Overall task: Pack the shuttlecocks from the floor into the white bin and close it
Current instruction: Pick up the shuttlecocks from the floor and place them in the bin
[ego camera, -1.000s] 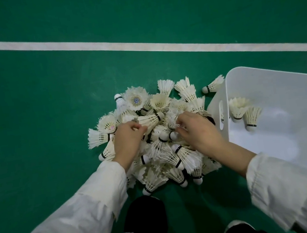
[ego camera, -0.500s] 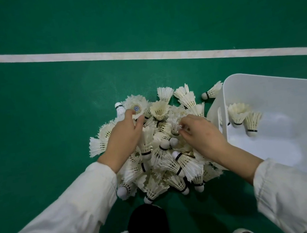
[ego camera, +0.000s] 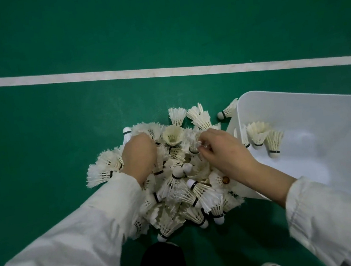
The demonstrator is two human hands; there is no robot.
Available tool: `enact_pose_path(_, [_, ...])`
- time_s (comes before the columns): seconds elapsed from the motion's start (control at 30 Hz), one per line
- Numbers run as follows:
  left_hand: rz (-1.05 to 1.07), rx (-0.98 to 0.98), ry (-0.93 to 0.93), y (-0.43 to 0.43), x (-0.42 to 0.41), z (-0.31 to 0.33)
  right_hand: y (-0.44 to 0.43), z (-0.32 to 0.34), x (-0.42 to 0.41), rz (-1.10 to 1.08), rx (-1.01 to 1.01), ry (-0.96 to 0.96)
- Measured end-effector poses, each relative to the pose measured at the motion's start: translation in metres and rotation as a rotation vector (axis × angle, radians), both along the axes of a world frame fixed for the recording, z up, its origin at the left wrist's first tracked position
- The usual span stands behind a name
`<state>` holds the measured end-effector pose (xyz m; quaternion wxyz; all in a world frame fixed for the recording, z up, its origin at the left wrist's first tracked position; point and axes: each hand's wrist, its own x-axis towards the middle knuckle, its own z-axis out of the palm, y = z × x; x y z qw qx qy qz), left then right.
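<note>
A white line (ego camera: 162, 71) runs at 12 o'clock, your black shoe (ego camera: 162, 265) at 6. The pile of shuttlecocks (ego camera: 186, 189), white and tangled, lies centre against the white bin (ego camera: 322, 110) at 3. Your left hand (ego camera: 139, 157) curls into it, grip hidden; your right hand (ego camera: 223, 149) pinches feathers.

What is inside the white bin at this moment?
Two shuttlecocks stand cork-down in the white bin, near the wall beside the pile; the rest of its visible bottom looks bare. The right sleeve covers the near corner, so anything there is hidden.
</note>
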<state>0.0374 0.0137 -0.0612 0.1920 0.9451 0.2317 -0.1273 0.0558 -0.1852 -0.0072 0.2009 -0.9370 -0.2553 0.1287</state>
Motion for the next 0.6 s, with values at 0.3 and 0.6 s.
enact_pose_path(0.3, [-0.201, 0.036, -0.234, -0.015, -0.016, 0.101, -0.030, 0.056, 0.002, 0.035, 0.064, -0.088])
enact_pose_path(0.6, [-0.583, -0.058, -0.383, -0.125, 0.025, 0.201, -0.150, 0.089, 0.002, -0.229, 0.024, -0.140])
